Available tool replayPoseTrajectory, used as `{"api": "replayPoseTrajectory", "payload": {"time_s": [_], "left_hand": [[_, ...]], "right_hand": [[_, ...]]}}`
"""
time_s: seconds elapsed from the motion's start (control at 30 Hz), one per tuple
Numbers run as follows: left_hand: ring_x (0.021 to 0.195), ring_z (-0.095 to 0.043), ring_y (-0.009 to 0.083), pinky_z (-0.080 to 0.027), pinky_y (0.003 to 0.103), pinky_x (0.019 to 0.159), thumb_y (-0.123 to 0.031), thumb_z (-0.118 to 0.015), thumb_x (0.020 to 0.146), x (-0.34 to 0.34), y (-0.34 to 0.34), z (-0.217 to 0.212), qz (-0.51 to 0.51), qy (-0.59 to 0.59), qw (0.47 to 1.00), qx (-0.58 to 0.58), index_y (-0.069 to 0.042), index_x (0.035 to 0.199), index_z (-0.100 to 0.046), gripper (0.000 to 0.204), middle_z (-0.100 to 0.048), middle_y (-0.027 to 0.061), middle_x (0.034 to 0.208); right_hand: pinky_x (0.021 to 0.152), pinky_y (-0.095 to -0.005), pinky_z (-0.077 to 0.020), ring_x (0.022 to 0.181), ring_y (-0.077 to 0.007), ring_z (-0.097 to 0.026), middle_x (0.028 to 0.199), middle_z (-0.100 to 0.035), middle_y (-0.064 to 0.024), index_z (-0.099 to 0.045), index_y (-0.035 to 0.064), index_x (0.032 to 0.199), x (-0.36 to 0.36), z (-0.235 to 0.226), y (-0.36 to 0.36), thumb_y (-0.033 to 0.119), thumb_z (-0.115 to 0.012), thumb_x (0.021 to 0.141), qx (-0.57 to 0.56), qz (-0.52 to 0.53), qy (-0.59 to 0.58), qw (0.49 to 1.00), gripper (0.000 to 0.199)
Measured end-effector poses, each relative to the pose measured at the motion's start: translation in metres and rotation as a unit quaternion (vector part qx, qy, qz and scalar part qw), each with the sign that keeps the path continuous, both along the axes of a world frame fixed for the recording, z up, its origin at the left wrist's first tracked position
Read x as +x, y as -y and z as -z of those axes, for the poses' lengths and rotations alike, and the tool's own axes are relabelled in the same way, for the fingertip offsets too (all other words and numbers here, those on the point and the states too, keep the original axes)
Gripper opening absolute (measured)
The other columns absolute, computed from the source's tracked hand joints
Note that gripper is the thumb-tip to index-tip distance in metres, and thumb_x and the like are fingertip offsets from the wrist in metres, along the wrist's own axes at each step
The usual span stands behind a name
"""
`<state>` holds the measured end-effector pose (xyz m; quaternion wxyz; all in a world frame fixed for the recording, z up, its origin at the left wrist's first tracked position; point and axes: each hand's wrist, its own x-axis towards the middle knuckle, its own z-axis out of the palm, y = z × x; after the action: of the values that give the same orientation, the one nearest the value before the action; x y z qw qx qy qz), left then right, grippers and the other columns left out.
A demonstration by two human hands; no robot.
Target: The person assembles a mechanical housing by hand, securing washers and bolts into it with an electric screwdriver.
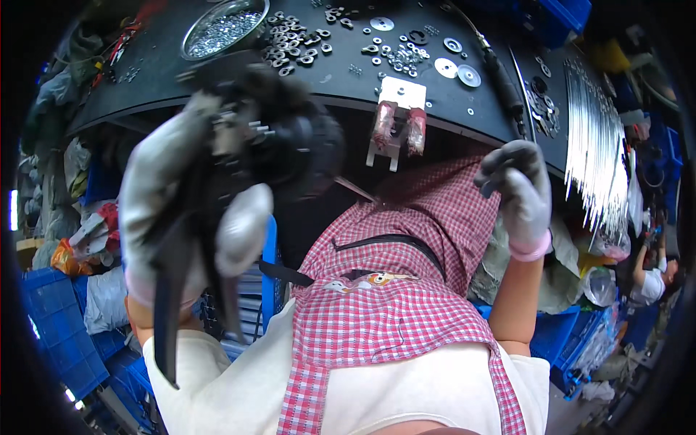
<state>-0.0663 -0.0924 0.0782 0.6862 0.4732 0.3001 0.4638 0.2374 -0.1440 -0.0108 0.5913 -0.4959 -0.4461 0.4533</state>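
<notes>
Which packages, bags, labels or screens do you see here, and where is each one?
No screen or sign shows.
Clear plastic bag: right side, below the bundle of thin metal rods, rounded and shiny.
Orange bag: left side, above the blue crates, crumpled.
Cartoon patch: on the red-checked apron, small, orange and white.

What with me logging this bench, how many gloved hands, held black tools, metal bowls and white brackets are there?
Gloved hands: 2 (left hand, right hand)
Black tool in the left hand: 1
Metal bowl of small parts: 1
White bracket at the bench edge: 1
Total: 5
</notes>
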Motion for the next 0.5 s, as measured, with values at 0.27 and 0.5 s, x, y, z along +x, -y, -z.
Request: {"api": "replayPoseTrajectory", "payload": {"time_s": [0.27,0.5], "left_hand": [[0.056,-0.049,0.0125,-0.049,0.026,0.049,-0.001,-0.042,0.093,-0.191,0.065,-0.085,0.000,0.281,0.958,0.063,0.004,0.079,-0.053,0.019,-0.050,0.0117,0.065],[0.071,-0.064,0.0132,-0.055,0.022,0.061,0.000,-0.051,0.090,-0.200,0.108,-0.052,-0.375,-0.275,0.816,0.342,0.004,0.117,-0.056,0.028,-0.065,0.0189,0.107]], "right_hand": [[0.077,-0.0319,-0.0493,0.083,-0.0255,-0.062,0.093,-0.063,-0.0158,-0.062,-0.0003,0.093,-0.063,-0.004,-0.126,0.015,-0.047,0.085,0.112,-0.096,0.343,0.928,0.023],[0.089,-0.0420,-0.0474,0.099,-0.0366,-0.060,0.104,-0.062,-0.0209,-0.064,0.0026,0.104,-0.095,0.044,-0.216,0.027,-0.063,0.083,0.001,-0.139,0.695,0.706,0.032]]}}
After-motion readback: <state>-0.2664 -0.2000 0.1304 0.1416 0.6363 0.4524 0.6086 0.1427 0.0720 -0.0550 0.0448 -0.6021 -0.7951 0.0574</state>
